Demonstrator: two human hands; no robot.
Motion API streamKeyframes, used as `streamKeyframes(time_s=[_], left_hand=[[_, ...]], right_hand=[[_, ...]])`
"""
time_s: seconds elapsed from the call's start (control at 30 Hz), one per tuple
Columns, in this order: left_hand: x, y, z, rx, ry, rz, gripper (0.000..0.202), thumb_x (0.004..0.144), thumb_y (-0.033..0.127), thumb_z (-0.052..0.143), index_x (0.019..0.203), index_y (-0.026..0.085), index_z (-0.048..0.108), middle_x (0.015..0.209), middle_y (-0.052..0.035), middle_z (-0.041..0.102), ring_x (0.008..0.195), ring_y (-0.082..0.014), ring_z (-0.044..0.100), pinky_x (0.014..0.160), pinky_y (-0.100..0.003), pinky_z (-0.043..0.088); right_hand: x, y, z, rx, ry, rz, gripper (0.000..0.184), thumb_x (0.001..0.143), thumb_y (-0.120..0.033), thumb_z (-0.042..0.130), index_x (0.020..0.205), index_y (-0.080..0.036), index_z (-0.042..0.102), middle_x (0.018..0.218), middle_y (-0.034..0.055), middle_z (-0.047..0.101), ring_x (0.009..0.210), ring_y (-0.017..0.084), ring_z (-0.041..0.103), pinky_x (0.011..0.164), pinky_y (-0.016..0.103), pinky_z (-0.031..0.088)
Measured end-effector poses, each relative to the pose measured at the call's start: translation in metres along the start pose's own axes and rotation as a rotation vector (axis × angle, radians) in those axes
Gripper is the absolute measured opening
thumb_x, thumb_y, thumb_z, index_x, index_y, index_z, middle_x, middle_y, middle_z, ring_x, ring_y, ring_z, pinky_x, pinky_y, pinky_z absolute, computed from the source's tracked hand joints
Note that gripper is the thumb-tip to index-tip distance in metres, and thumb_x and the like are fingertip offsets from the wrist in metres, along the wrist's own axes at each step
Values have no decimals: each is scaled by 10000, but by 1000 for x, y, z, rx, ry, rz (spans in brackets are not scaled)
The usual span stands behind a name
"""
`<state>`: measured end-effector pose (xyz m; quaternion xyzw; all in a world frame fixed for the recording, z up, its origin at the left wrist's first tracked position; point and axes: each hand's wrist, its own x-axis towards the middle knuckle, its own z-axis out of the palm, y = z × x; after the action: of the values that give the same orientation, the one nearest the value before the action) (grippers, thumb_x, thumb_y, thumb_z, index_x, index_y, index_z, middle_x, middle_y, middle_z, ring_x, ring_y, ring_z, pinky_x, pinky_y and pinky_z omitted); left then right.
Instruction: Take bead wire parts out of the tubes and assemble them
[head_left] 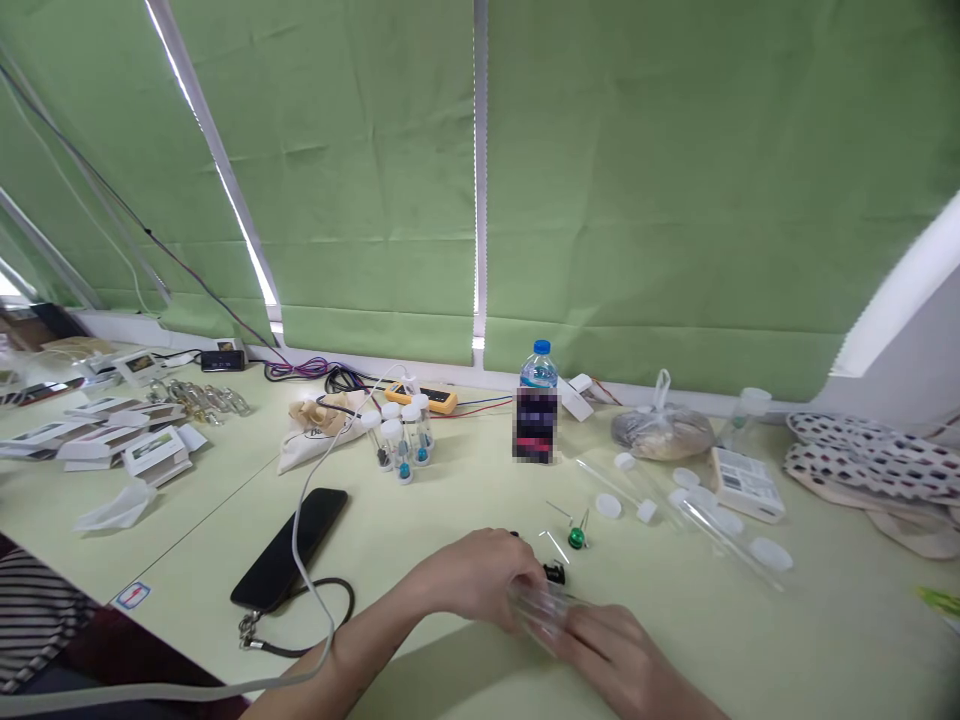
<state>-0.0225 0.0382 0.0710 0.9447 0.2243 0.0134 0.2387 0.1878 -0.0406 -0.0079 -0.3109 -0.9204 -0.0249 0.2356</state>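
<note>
Gripping a clear, curved plastic piece (541,608), the left hand (484,575) and right hand (619,655) apparently steady it from left and right.

Open tabletop to both sides, clutter straight ahead
The table (840,640) offers room right of the right hand (611,655) and between the left hand (480,575) and the black phone (289,552); just beyond the hands a green part (576,538) and bent wires (558,547) stand in the way, clear tubes (731,543) obstruct farther right, and a pale cable (295,535) crosses before the left forearm
</note>
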Motion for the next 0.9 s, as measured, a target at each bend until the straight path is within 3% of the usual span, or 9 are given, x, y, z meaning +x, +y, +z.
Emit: streamKeyframes(time_s=[0.17, 0.3, 0.47, 0.57, 0.73, 0.83, 0.9], left_hand=[[2, 5, 4, 98, -49, -8, 151, 607, 255, 713, 742, 223, 653, 667, 32, 653, 597, -142, 563, 522, -229, 315], [4, 3, 7, 119, -125, 22, 174, 568, 263, 745, 686, 197, 635, 599, 30, 620, 550, -137, 529, 483, -229, 295], [3, -3, 0, -111, -196, 56, 218, 595, 217, 756, 796, 193, 675, 674, 48, 651, 575, -113, 552, 531, -196, 366], [-2, -5, -9, -219, -216, 62, 273, 619, 237, 771, 876, 188, 691, 717, 48, 664, 612, -110, 573, 557, -186, 384], [-15, -15, -20, -94, -149, -45, 279, 632, 307, 767, 885, 215, 696, 733, 51, 671, 621, -117, 579, 567, -196, 385], [-22, -20, -21, 192, -19, -189, 263, 653, 279, 742, 908, 247, 686, 796, 36, 681, 689, -138, 600, 608, -214, 395], [-24, -20, -19, 390, 95, -318, 263, 666, 169, 705, 920, 233, 678, 857, -10, 677, 759, -177, 608, 663, -261, 402]], right_hand=[[6, -6, 17, -138, -67, -10, 314, 920, -121, 412, 1170, -241, 561, 734, -5, 710, 478, 151, 591, 453, 267, 338], [17, -12, 23, -194, -105, -13, 259, 874, -129, 457, 1068, -252, 577, 715, -25, 710, 373, 129, 507, 415, 274, 273], [20, -19, 3, -210, -95, -32, 322, 911, -179, 446, 1218, -243, 519, 895, 16, 730, 565, 161, 630, 496, 262, 402], [13, -20, -13, -190, -42, -52, 246, 941, -219, 436, 1145, -226, 573, 854, 37, 728, 636, 175, 664, 555, 266, 476], [-6, -7, -24, -66, 249, 73, 181, 962, -236, 435, 992, -199, 609, 852, 54, 736, 751, 165, 700, 656, 241, 541], [-13, 3, -19, -61, 304, 161, 187, 961, -165, 404, 940, -179, 590, 756, 48, 714, 662, 146, 683, 584, 229, 536], [-16, 6, -15, -86, 299, 169, 196, 958, -148, 401, 930, -172, 594, 744, 50, 711, 645, 146, 679, 578, 237, 537]])
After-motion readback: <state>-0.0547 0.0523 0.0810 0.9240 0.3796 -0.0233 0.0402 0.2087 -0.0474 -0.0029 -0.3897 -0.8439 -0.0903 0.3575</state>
